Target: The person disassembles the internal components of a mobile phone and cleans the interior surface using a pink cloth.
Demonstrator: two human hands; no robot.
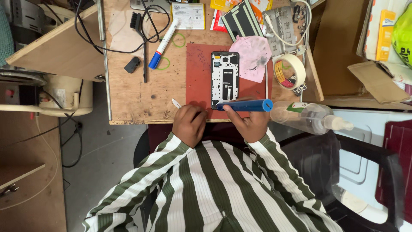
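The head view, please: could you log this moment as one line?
left hand: holds small white pick | right hand: grips blue tool | opened phone: flat on red mat

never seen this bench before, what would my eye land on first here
The opened phone lies back-up on a red mat at the middle of the wooden table. At the near edge, the right hand holds a blue cylindrical tool across the phone's lower end, while the left hand grips a small white pick. A tape roll sits at right.
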